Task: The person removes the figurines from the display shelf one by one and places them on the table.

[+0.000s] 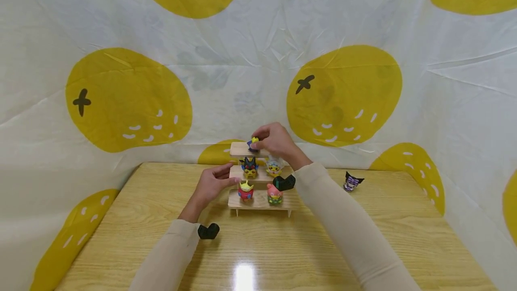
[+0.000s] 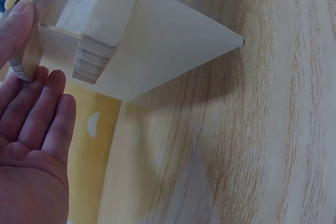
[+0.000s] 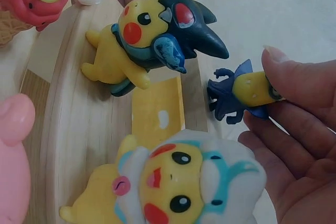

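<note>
A three-tier wooden display shelf (image 1: 260, 204) stands on the table, with toy figures on its tiers. My left hand (image 1: 211, 186) grips the left end of the middle tier; in the left wrist view, its thumb (image 2: 17, 27) lies on one side of the board and the fingers on the other. At the top tier, my right hand (image 1: 276, 139) pinches a small yellow minion figure in blue (image 3: 247, 90) by its head. Below it, on the middle tier, are a Pikachu figure in a dark hood (image 3: 126, 53) and a Pikachu figure in a white hood (image 3: 173, 182).
The bottom tier holds a green alien figure in red (image 1: 245, 191) and a pink-hooded figure (image 1: 275, 195). To the right, a purple and black figure (image 1: 352, 182) stands on the wooden table (image 1: 343, 237). A white cloth with yellow fruit (image 1: 242, 102) hangs behind.
</note>
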Action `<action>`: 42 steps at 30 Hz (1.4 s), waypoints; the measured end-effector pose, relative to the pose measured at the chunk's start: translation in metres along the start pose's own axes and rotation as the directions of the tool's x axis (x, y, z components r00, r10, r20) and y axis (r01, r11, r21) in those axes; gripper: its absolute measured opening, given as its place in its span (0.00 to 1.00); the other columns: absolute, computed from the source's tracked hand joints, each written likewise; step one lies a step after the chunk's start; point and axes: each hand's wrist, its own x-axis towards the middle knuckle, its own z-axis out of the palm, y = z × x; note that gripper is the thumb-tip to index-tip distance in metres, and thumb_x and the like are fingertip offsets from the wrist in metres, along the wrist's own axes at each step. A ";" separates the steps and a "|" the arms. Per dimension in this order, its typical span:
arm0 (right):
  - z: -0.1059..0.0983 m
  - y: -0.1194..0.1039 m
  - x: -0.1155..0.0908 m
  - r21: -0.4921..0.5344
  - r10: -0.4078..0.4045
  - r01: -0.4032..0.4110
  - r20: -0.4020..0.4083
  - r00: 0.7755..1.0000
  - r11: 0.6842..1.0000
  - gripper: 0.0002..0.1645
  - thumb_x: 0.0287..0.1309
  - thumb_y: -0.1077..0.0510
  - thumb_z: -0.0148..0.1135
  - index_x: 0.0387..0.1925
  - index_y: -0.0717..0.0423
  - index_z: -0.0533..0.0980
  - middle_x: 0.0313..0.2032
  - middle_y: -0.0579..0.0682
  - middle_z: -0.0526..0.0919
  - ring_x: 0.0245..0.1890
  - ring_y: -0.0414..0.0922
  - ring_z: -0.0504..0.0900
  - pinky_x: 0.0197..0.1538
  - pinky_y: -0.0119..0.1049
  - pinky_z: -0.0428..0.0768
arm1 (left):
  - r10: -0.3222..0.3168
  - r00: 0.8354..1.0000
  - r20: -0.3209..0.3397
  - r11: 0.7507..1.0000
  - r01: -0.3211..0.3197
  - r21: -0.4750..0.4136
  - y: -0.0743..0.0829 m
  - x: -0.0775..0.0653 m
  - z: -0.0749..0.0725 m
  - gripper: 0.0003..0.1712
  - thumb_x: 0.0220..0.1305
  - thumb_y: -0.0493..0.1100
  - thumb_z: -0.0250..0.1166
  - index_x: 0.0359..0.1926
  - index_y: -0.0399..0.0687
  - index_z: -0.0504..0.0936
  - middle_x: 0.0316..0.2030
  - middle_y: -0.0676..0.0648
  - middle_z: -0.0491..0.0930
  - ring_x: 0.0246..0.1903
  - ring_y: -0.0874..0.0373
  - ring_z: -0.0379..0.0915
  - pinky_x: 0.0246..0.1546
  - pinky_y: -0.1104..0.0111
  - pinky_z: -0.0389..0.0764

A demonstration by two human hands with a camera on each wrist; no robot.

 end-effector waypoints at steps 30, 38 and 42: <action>-0.027 0.001 -0.007 -0.103 -0.089 0.081 -0.076 0.993 0.991 0.16 0.65 0.58 0.73 0.51 0.63 0.87 0.49 0.60 0.91 0.50 0.55 0.88 0.56 0.51 0.87 | 0.020 1.000 0.008 1.000 -0.020 0.015 -0.001 -0.002 0.000 0.39 0.61 0.49 0.78 0.72 0.51 0.77 0.73 0.40 0.72 0.72 0.43 0.71 0.69 0.53 0.78; -0.035 0.004 -0.013 -0.115 -0.077 0.068 -0.075 0.994 0.991 0.15 0.65 0.59 0.72 0.50 0.62 0.87 0.49 0.61 0.90 0.50 0.55 0.89 0.54 0.49 0.88 | 0.019 1.000 0.014 1.000 -0.019 0.015 -0.001 -0.002 0.000 0.38 0.62 0.49 0.78 0.72 0.52 0.77 0.74 0.41 0.72 0.73 0.43 0.70 0.69 0.54 0.78; -0.039 0.009 -0.014 -0.128 -0.070 0.059 -0.083 0.994 0.990 0.16 0.63 0.59 0.73 0.51 0.63 0.87 0.49 0.61 0.90 0.50 0.55 0.88 0.55 0.49 0.87 | 0.024 1.000 0.014 1.000 -0.024 0.017 -0.001 -0.002 0.000 0.38 0.62 0.48 0.78 0.72 0.51 0.77 0.74 0.40 0.71 0.73 0.42 0.69 0.69 0.52 0.78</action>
